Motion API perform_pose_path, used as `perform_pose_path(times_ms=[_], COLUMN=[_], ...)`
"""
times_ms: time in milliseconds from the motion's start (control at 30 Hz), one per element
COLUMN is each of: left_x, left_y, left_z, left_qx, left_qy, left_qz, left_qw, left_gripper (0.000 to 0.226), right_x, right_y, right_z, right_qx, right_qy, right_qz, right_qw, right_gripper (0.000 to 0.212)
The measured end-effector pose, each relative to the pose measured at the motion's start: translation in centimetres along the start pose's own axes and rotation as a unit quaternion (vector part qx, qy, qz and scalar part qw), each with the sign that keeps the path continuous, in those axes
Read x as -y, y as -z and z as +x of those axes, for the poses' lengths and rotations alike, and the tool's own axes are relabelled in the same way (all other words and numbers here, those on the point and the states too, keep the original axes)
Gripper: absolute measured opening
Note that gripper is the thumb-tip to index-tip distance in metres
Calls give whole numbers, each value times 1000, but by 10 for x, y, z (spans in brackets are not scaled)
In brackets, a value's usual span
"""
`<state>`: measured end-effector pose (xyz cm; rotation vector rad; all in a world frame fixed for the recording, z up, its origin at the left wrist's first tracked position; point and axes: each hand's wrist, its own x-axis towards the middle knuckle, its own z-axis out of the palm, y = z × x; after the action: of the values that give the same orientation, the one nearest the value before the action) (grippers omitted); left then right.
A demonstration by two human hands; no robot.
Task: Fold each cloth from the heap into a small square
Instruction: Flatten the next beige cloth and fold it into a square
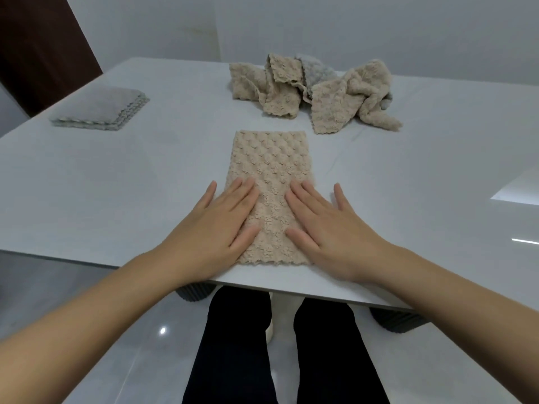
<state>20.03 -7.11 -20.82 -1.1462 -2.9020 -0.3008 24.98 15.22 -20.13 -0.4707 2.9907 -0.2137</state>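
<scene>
**Now pressing the beige cloth [269, 167] flat**

Near counter [116, 185] edge: left hand [215, 225] and right hand [329, 231] apart, fingers straight, palms down on the near end of the folded beige cloth. Beyond its far end, a rumpled heap [323, 94] of beige and grey cloths; far left, a stack [102, 107] of folded grey ones.

Grey table [116, 185], beige cloth [271, 161], cloth heap [315, 91], folded grey stack [102, 109]

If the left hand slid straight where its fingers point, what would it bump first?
The left hand lies flat on the beige cloth. Past that, it would probably reach the heap of cloths first, though depth is hard to judge.
</scene>
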Motion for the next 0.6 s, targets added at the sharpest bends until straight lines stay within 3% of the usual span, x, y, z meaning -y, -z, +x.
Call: perform_pose_path(times_ms=[100, 200, 433, 600], left_x=[0, -3, -9, -9], left_y=[7, 11, 7, 5], left_z=[-14, -20, -11, -11], left_qx=[-91, -108, -102, -110], left_qy=[-104, -163, -138, -77], left_qz=[-32, -36, 18, -67], left_qw=[990, 980, 985, 989], left_gripper=[49, 31, 24, 22], right_x=[-7, -7, -7, -8], right_y=[4, 4, 3, 0], right_z=[-10, -17, -22, -21], right_qx=[-29, -38, -27, -65], right_qy=[39, 73, 114, 118], right_qz=[19, 47, 44, 71], right_qw=[999, 996, 992, 988], right_gripper=[78, 76, 86, 78])
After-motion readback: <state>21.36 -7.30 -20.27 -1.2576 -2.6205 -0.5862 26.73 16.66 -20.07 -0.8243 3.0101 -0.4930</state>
